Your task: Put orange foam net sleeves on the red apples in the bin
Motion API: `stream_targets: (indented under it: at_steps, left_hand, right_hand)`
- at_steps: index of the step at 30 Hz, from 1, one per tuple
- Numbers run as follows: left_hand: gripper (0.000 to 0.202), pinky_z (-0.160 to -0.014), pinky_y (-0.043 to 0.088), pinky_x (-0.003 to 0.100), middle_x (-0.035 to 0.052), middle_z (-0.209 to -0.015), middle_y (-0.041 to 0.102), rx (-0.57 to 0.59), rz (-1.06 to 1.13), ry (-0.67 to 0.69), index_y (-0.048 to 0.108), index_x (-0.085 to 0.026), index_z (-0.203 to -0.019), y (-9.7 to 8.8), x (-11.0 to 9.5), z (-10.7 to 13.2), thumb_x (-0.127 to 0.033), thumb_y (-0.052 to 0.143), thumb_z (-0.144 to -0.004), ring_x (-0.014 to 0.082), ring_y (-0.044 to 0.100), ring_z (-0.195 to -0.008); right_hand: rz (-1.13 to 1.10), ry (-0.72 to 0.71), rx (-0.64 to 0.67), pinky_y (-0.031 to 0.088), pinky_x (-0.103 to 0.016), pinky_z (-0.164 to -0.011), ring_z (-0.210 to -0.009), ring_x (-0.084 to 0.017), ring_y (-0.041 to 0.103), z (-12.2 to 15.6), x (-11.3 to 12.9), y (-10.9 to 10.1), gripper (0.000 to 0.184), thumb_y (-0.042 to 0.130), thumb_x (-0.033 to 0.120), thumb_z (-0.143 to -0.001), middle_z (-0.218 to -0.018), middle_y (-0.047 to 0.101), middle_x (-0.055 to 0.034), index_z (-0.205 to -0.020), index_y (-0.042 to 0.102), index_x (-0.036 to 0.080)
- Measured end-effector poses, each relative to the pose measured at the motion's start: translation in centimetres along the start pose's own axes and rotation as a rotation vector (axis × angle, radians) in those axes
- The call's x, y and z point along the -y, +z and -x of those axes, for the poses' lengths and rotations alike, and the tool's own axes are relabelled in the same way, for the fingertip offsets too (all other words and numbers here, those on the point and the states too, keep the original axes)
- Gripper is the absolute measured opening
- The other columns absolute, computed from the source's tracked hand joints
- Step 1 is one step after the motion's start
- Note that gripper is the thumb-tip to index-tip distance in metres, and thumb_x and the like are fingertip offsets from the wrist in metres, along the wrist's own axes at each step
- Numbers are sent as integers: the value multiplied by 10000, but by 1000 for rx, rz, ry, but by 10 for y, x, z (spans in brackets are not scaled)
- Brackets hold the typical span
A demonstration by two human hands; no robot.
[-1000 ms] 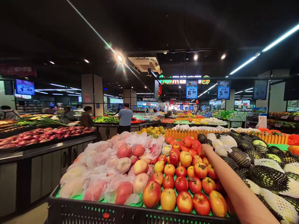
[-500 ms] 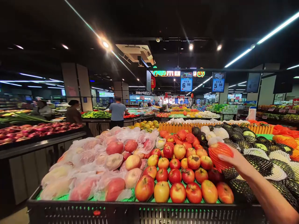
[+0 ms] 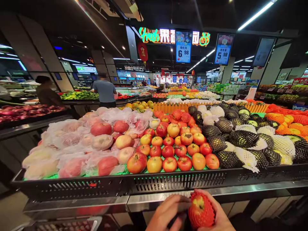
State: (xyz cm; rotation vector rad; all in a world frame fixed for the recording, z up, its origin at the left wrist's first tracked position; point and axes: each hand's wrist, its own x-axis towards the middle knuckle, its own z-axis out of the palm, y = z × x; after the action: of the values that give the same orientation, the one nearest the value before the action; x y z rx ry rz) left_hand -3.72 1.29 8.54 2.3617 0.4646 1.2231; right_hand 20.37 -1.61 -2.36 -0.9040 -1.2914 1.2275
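An apple in an orange-red foam net (image 3: 201, 211) sits at the bottom of the view, below the front of the fruit stand. My right hand (image 3: 220, 215) cups it from the right, fingers wrapped round it. My left hand (image 3: 166, 213) is at its left side, fingers curled against the net. Above them a black crate (image 3: 96, 186) holds bare red and yellow apples (image 3: 168, 150), with plastic-wrapped apples (image 3: 79, 144) at the left. More netted apples (image 3: 179, 116) lie at the back of the crate.
Fruit in black and white nets (image 3: 243, 141) fills the stand to the right. A steel ledge (image 3: 77, 205) runs under the crate. People stand at vegetable counters at the back left (image 3: 104, 93). Price signs (image 3: 183, 47) hang overhead.
My right hand lifted the netted apple from the back of the pile and brought it down below the stand's front. My left hand has come into view beside it. The view tilted downward.
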Motion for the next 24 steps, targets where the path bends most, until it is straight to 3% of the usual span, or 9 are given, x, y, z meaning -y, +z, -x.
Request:
stream_targets:
  at_steps: [3,7,12,16,21,24]
  left_hand:
    - [283,-835,575,257,67,-1018,708,-88,106,19,624,-292,-1233,28,-3,-20,-190,509,-995,164,685,-938]
    - [277,-815,546,328,73,-1046,686,-68,21,-36,648,-308,-1188,49,0,-21,-205,544,-954,196,646,-931]
    - [584,-893,531,369,85,-1172,626,25,26,-174,576,-288,-1293,45,9,-3,-140,691,-740,239,616,-1046]
    - [812,-978,524,377,87,-1259,595,81,112,-298,565,-290,-1316,41,15,5,-196,863,-567,278,604,-1125]
    - [754,-977,537,363,79,-1198,655,120,198,-541,637,-251,-1215,34,11,2,-225,910,-512,292,639,-1103]
    - [668,-946,560,365,73,-1171,703,-44,214,-517,679,-264,-1211,29,11,5,-231,844,-565,303,661,-1098]
  right_hand:
    - [-71,61,40,400,-504,-1134,-1314,-388,506,15,19,3,1009,981,413,-546,-1435,506,-151,-1433,520,278]
    - [-68,17,50,417,-496,-1126,-1319,-367,500,15,32,11,995,996,380,-538,-1441,501,-138,-1408,520,302]
    - [41,-25,-74,420,-507,-1122,-1263,-367,538,8,34,24,872,944,384,-575,-1358,566,-141,-1352,566,266]
    - [77,-42,-13,436,-491,-1118,-1284,-370,530,5,35,24,842,897,352,-644,-1408,524,-168,-1396,539,233]
    - [165,-40,51,405,-494,-1150,-1323,-384,507,2,36,14,880,942,256,-626,-1442,512,-155,-1426,576,260]
    - [-66,17,26,524,-431,-1036,-1307,-363,534,-1,42,7,767,928,243,-653,-1443,527,-105,-1355,641,363]
